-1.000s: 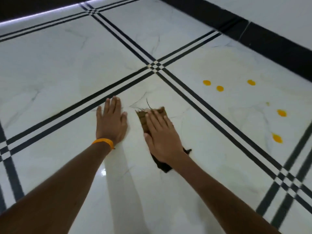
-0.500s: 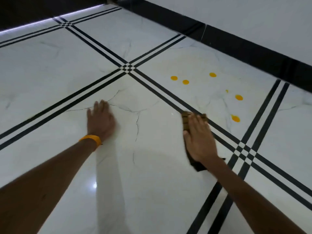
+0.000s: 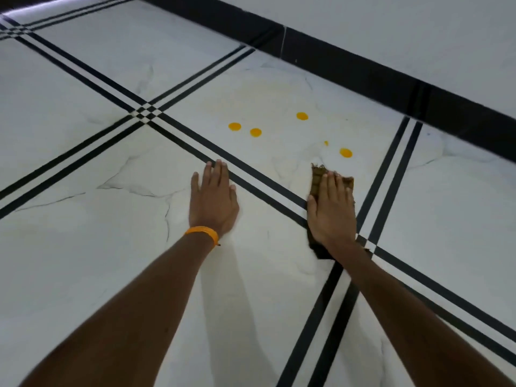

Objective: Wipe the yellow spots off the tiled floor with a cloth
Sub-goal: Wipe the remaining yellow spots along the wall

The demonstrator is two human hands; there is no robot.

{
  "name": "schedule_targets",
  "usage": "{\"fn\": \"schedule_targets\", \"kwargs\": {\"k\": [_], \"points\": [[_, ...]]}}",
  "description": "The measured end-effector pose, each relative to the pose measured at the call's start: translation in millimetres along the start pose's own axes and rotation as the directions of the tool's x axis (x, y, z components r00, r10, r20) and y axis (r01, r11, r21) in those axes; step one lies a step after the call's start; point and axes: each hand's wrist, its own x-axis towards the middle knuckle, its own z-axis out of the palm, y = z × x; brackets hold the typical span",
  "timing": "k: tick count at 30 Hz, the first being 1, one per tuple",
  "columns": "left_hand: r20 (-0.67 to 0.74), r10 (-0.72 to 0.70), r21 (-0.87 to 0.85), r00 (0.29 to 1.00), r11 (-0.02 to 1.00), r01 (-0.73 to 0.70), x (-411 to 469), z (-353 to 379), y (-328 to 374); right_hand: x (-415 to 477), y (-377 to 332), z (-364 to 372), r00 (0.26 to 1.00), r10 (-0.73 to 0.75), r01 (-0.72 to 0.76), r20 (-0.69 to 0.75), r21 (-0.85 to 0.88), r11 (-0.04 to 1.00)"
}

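Note:
My right hand (image 3: 332, 210) lies flat on a brown cloth (image 3: 318, 178), pressing it onto the white marble floor tile (image 3: 273, 101). The cloth's frayed far edge sticks out past my fingertips. Several yellow spots lie beyond it on the same tile: one (image 3: 346, 153) just past the cloth, a tiny one (image 3: 326, 143), a pair (image 3: 234, 126) (image 3: 255, 132) to the left, and one (image 3: 302, 116) farther back. My left hand (image 3: 213, 198), with an orange wristband (image 3: 202, 232), rests palm down on the floor, fingertips touching the black stripes.
Black double stripes (image 3: 259, 188) cross the floor between tiles, meeting under my right wrist. A black skirting band (image 3: 363, 71) runs along the white wall (image 3: 405, 26) behind the spots. A faint yellowish smear (image 3: 265, 90) shows on the tile's far part.
My right hand has slid the cloth rightward and forward across the stripes onto the spotted tile, covering the nearest spot. My left hand moved up to the stripes.

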Motion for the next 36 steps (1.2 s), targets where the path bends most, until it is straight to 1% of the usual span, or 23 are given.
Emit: {"fn": "schedule_targets", "kwargs": {"k": [4,5,7,9,10,11,13,15,16,17,19,21,22,23,25,27,28,29,30,32,34,35,36], "points": [[-0.009,0.005,0.007,1.0,1.0,-0.005,0.0,-0.9,0.6,-20.1,16.7,-10.2,0.974,-0.217,0.213,0.07,0.066,0.975],[-0.008,0.007,0.013,1.0,1.0,-0.007,-0.4,-0.5,0.9,-11.3,29.3,-11.5,0.978,-0.196,0.192,0.07,0.06,0.98],[-0.014,0.015,0.026,1.0,1.0,-0.014,1.8,1.5,-0.1,25.9,46.4,-9.4,0.999,-0.021,0.02,0.044,0.037,0.999],[-0.021,0.019,0.023,1.0,1.0,-0.019,4.3,4.6,-0.3,70.5,42.5,-5.7,0.988,0.156,-0.156,0.025,0.025,0.987],[-0.022,0.019,0.014,1.0,1.0,-0.019,4.8,6.1,-1.0,83.0,30.6,-5.3,0.984,0.175,-0.175,0.02,0.013,0.984],[-0.023,0.021,0.004,1.0,1.0,-0.021,5.5,7.1,-0.3,86.8,20.5,-4.0,0.989,0.149,-0.149,0.018,0.012,0.989],[-0.037,0.026,-0.008,0.999,1.0,-0.026,8.5,7.1,-0.3,67.7,10.7,-3.8,0.996,-0.067,0.067,0.057,0.015,0.998],[-0.034,0.043,-0.012,0.998,0.999,-0.044,10.1,6.7,-0.4,42.8,30.0,-8.9,0.953,-0.286,0.281,0.101,0.059,0.958],[-0.029,0.05,-0.011,0.998,0.999,-0.05,10.5,6.5,-0.9,44.1,45.6,-11.5,0.941,-0.319,0.313,0.111,0.071,0.947],[-0.026,0.059,-0.009,0.998,0.998,-0.059,10.5,7.3,-1.8,53.6,59.9,-13.0,0.955,-0.274,0.269,0.111,0.058,0.961],[-0.036,0.066,-0.016,0.997,0.998,-0.067,10.5,8.8,-3.9,92.9,78.2,-14.6,0.996,-0.04,0.039,0.084,0.01,0.999],[-0.034,0.07,-0.021,0.997,0.997,-0.071,11.3,8.9,-4.6,136.3,74.9,-12.3,0.978,0.204,-0.204,0.049,0.012,0.979],[-0.031,0.071,-0.022,0.997,0.997,-0.072,10.1,9.2,-4.5,148.5,61.9,-10.7,0.968,0.246,-0.247,0.051,0.02,0.969],[-0.036,0.079,-0.029,0.996,0.996,-0.08,10.4,10.1,-4.6,152.2,44.3,-8.9,0.973,0.225,-0.227,0.053,0.022,0.974],[-0.052,0.054,-0.079,0.997,0.995,-0.058,11.6,9.2,-5.0,131.2,9.3,-4.9,0.997,-0.003,-0.001,0.076,0.045,0.999],[-0.083,-0.112,-0.167,0.99,0.981,0.097,15.6,3.2,-2.0,92.8,3.4,-1.8,0.967,-0.236,0.232,0.09,0.06,0.971],[-0.089,-0.201,-0.177,0.975,0.967,0.183,17.2,1.0,-1.9,83.5,10.8,-3.5,0.954,-0.286,0.28,0.092,0.076,0.957],[-0.083,-0.246,-0.149,0.966,0.961,0.232,18.3,-0.2,-1.4,85.9,20.2,-5.2,0.956,-0.279,0.273,0.089,0.069,0.959],[-0.068,-0.241,-0.1,0.968,0.967,0.234,19.2,-0.5,-1.0,96.7,30.0,-5.2,0.971,-0.225,0.222,0.082,0.054,0.974],[-0.036,-0.187,-0.036,0.982,0.982,0.185,22.7,3.0,-2.2,129.7,38.7,-1.6,0.997,-0.055,0.054,0.061,0.019,0.998],[-0.024,-0.135,-0.012,0.991,0.991,0.135,31.4,2.5,-4.2,152.7,24.9,0.9,0.996,0.073,-0.074,0.045,0.01,0.997],[-0.019,-0.103,-0.011,0.994,0.995,0.103,35.7,2.9,-5.8,152.7,12.5,2.2,0.995,0.087,-0.088,0.042,0.005,0.996],[-0.022,-0.077,-0.013,0.997,0.997,0.077,40.3,3.7,-7.0,147.7,2.6,4.2,0.998,0.055,-0.055,0.038,-0.004,0.998]]}}
